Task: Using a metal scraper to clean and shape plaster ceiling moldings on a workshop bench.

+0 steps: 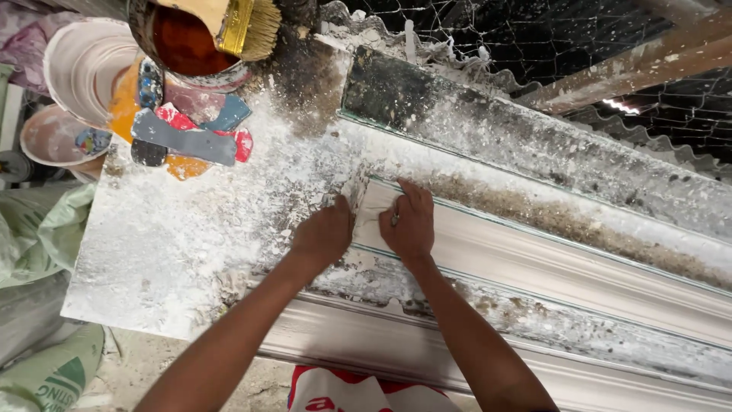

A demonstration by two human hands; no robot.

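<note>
Plaster moulding (534, 263) end (white): left hand (324, 238), right hand (409, 223) pressing.

A long white plaster moulding (549, 267) is lying across the dusty bench, running from the middle of the scene out to the right and slightly nearer. Its face is showing smooth stepped ridges along its length, with brownish staining along the far edge. Its left end (370, 210) is sitting rough and wet-looking, smeared with fresh white plaster, partly hidden under fingers.
</note>
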